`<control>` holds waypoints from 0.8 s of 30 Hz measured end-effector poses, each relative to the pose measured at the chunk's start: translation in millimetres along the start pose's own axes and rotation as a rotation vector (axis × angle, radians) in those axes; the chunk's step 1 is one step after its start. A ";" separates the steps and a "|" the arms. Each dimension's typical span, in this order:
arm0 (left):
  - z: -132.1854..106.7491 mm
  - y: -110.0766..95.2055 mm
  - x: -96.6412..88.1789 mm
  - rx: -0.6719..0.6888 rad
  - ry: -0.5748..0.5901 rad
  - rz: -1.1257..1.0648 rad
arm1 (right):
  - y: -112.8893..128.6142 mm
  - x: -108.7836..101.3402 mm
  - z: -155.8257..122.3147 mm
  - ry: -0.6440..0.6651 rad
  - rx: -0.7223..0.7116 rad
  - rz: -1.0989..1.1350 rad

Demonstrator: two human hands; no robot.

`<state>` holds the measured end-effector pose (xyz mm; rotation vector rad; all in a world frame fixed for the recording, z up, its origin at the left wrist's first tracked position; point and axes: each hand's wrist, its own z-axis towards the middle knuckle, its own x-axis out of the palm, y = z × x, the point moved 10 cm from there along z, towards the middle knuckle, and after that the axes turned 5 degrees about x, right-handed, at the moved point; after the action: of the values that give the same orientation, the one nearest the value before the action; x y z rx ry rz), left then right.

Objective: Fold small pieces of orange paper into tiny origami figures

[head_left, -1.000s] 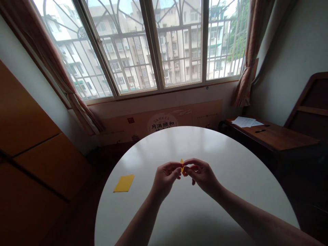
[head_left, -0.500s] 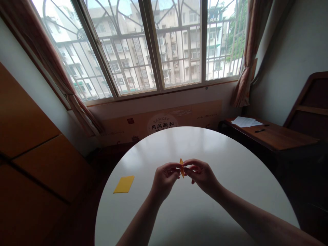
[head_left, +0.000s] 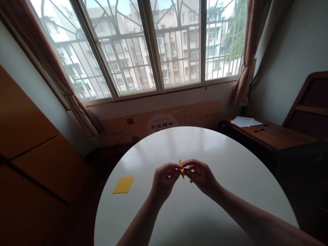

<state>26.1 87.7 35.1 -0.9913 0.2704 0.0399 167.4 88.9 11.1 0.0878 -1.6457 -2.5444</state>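
Pinching a small piece of folded yellow paper between the fingertips of the left hand and the right hand, over the middle of a round white table. Gripped from either side by thumb and index finger, with pointed ends jutting out above and below the fingers. Partly covered by those fingers, and too small to read fold by fold; impossible to tell if raised or touching the tabletop. Shows also, lying flat on the table to the left and well apart from the left hand, a yellow square. Backed by a barred window between tied curtains, above a printed panel; flanked at right by a wooden desk bearing white papers.
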 end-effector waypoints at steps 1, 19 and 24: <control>0.0 0.0 -0.1 0.003 -0.003 -0.004 | 0.9 0.2 0.1 0.003 -0.014 -0.001; -3.6 3.6 4.2 -0.045 -0.082 -0.159 | 10.9 -6.6 -4.1 -0.085 0.024 0.038; -4.4 8.9 4.5 -0.100 -0.113 -0.177 | 4.7 -4.8 -3.8 -0.076 0.088 0.107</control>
<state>28.2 88.5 24.4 -1.1054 0.0769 -0.0518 172.9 84.1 13.7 -0.0879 -1.7392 -2.4254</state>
